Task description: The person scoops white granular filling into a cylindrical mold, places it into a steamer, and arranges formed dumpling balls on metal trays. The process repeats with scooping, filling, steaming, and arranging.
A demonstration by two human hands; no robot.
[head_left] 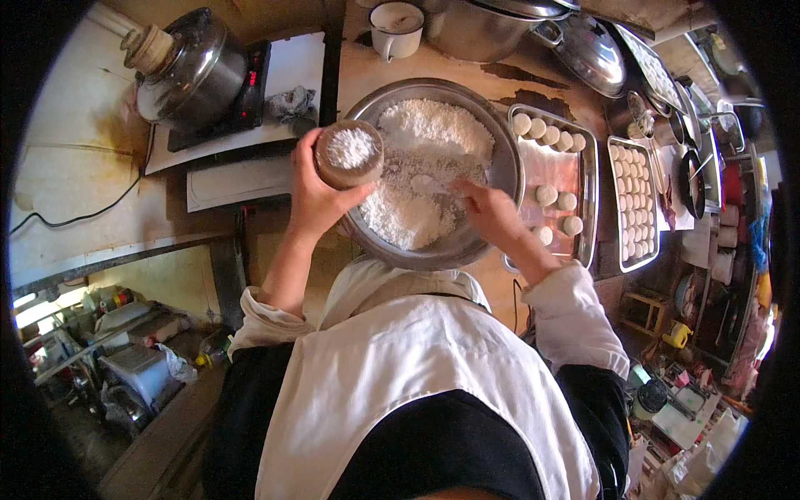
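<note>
My left hand (319, 200) holds a round wooden-looking mould or cup (349, 164) with white powder (351, 149) heaped in its top, over the left rim of a wide metal basin (512, 181). White flour-like powder (437, 128) lies banked along the basin's far and near sides. Inside the basin, my right hand (490, 209) grips what looks like a spoon (426, 184), blurred, its bowl low over the powder. To the right, a metal tray (590, 187) carries several round pale cakes (547, 195), some in a row at its far end.
A lidded pot (187, 75) stands on an induction cooker (253, 87) at the far left. Beyond the basin are an enamel mug (397, 31) and a big metal pot (478, 31). A second tray (655, 250) full of round cakes lies farther right, near a metal lid (590, 56).
</note>
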